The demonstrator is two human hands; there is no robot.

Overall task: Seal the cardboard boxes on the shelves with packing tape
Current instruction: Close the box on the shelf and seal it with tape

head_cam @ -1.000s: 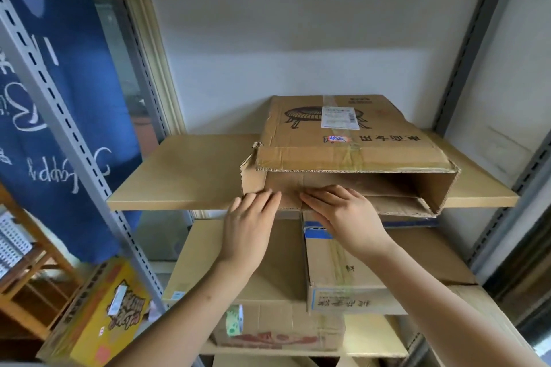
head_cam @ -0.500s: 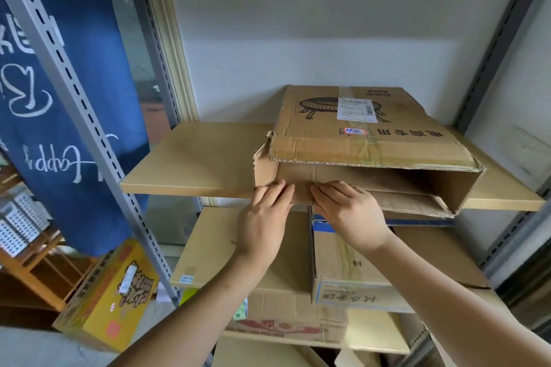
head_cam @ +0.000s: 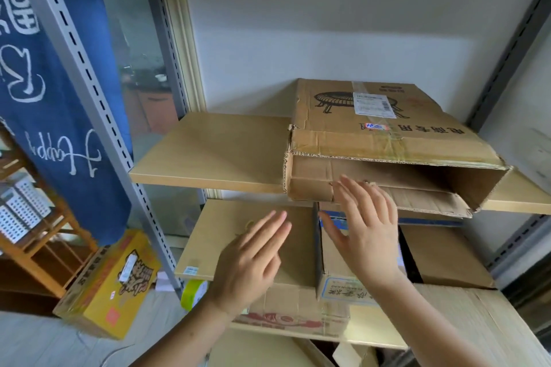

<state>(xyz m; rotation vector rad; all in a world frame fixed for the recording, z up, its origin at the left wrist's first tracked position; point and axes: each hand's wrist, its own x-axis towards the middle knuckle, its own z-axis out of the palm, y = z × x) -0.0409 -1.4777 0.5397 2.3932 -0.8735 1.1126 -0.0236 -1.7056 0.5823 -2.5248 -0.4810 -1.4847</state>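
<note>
My left hand (head_cam: 250,262) hangs nearest, fingers straight and close together, holding nothing, in front of the lower shelf (head_cam: 208,235). My right hand (head_cam: 363,229) is a little farther in and higher, fingers straight and slightly fanned, thumb out to the side, its fingertips (head_cam: 347,185) at the folded front flap (head_cam: 310,191) of the cardboard box (head_cam: 387,140); I cannot tell whether they touch it. That box lies on the upper shelf (head_cam: 214,152), its front end open and its top flap raised. Beyond stands the white wall (head_cam: 328,33)
</note>
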